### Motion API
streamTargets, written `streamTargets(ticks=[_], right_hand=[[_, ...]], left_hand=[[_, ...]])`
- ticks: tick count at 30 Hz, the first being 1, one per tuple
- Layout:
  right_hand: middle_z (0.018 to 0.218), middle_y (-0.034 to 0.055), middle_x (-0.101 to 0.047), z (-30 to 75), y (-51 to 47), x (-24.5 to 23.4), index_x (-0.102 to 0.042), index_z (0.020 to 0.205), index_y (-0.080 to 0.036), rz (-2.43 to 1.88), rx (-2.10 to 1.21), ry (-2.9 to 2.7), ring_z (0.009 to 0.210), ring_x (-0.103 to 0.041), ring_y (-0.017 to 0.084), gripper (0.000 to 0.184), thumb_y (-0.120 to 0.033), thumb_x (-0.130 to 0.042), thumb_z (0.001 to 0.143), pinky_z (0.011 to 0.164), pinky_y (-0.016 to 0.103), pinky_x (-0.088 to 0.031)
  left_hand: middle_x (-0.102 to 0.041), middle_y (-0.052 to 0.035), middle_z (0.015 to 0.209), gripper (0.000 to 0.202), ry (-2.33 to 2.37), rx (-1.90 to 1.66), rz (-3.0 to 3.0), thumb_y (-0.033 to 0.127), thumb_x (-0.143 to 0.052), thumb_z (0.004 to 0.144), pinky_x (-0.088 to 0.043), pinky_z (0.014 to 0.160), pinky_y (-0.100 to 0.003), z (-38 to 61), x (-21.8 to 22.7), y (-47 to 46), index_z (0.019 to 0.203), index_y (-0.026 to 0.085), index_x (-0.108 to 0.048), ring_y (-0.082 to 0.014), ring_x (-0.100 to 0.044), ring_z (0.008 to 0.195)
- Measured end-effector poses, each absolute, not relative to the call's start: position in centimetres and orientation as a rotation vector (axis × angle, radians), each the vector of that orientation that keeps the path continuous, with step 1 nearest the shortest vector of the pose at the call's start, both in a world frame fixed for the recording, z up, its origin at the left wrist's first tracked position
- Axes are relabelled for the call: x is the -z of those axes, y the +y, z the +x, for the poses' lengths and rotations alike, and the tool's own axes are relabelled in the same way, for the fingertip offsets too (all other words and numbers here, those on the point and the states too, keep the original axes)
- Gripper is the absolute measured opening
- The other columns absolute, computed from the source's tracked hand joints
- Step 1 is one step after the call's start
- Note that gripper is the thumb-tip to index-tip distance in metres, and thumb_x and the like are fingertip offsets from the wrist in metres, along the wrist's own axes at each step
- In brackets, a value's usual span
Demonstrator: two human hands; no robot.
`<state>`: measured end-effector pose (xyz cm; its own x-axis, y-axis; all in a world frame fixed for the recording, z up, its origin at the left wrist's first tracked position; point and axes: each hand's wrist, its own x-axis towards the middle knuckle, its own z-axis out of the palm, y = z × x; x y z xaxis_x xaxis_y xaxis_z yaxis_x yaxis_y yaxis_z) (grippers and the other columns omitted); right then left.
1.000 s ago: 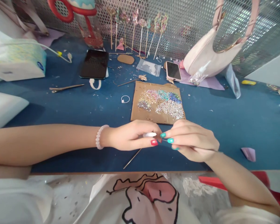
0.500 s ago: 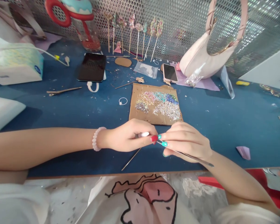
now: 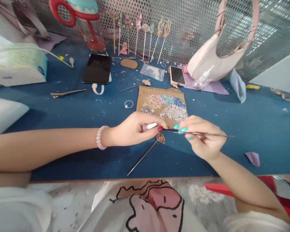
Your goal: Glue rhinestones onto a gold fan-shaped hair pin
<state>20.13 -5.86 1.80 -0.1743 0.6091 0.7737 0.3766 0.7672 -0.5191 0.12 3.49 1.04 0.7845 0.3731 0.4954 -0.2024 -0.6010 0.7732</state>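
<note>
My left hand [image 3: 135, 130], red-nailed and with a pink bead bracelet [image 3: 101, 137] at the wrist, is closed around a white tube-like piece [image 3: 150, 126]. Its fingertips also meet the near end of a thin metal tool [image 3: 203, 133]. The other part of that slim tool lies in the pinch of my right hand [image 3: 205, 135], whose nails are turquoise; its exact kind is unclear. Just below the fingers, a hairpin stick [image 3: 142, 158] with an openwork leaf-shaped head [image 3: 160, 138] rests on the blue table. Beyond my hands lies a cardboard piece [image 3: 141, 93] bearing colourful glitter flakes [image 3: 174, 111].
Several decorated sticks [image 3: 145, 27] stand at the back by the perforated metal panel. A black tablet-like device [image 3: 97, 68], a phone [image 3: 177, 75], a plastic bag [image 3: 152, 71] and a handbag [image 3: 207, 64] line the far side. Tweezers [image 3: 69, 93] lie left, a purple scrap [image 3: 253, 159] right.
Both hands have lifted away from the table's front edge, and the right has shifted rightward, fingers farther from the left. The tool is now nearly level. The leaf-shaped head has come into sight.
</note>
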Motion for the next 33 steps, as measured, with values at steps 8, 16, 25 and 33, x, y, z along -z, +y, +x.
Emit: streamTargets(ticks=[8, 16, 25, 33], right_hand=[[0.086, 0.0033, -0.073, 20.3, -5.5, -1.6, -0.068, 0.094, -0.022, -0.821, -0.313, -1.759, 0.079, -0.068, 0.017, 0.019, -0.012, -0.064, 0.079, 0.069, 0.033, -0.055], [0.084, 0.0028, -0.072, 20.3, -5.4, -1.6, -0.067, 0.091, -0.023, -0.873, -0.303, -1.731, 0.078, -0.068, 0.017, 0.013, -0.015, -0.063, 0.081, 0.069, 0.034, -0.055], [0.088, 0.0045, -0.07, 22.2, -4.2, -2.1, -0.062, 0.084, -0.022, -1.276, -0.217, -1.743, 0.085, -0.066, 0.018, 0.016, -0.029, -0.049, 0.091, 0.077, 0.034, -0.051], [0.068, 0.0081, -0.066, 26.5, -1.7, -2.3, -0.058, 0.098, -0.019, -2.37, 0.282, -1.768, 0.066, -0.062, 0.025, 0.026, -0.032, -0.037, 0.092, 0.06, 0.032, -0.04]], left_hand=[[-0.049, 0.0028, 0.05, 0.036, 0.201, -0.646, 2.288, 0.027, -0.05, 0.092, -0.031, 0.046, -0.019, 0.1, -1.4, 4.3, 0.059, 0.014, -0.056, -0.0067, -0.041, 0.045], [-0.064, 0.0015, 0.066, 0.021, 0.296, -0.588, 2.406, 0.019, -0.053, 0.083, -0.039, 0.055, -0.02, -0.2, -1.4, 4.2, 0.102, 0.017, -0.063, -0.0105, -0.055, 0.054], [-0.067, -0.0014, 0.091, 0.018, 0.272, -0.557, 2.285, 0.023, -0.056, 0.087, -0.043, 0.061, -0.019, -0.1, -2.0, 4.1, 0.103, 0.016, -0.06, -0.0093, -0.057, 0.064], [-0.045, 0.0025, 0.062, 0.033, 0.203, -0.517, 1.829, 0.035, -0.029, 0.099, -0.043, 0.052, -0.022, -0.1, -1.6, 4.0, 0.092, 0.013, -0.053, -0.0103, -0.048, 0.052]])
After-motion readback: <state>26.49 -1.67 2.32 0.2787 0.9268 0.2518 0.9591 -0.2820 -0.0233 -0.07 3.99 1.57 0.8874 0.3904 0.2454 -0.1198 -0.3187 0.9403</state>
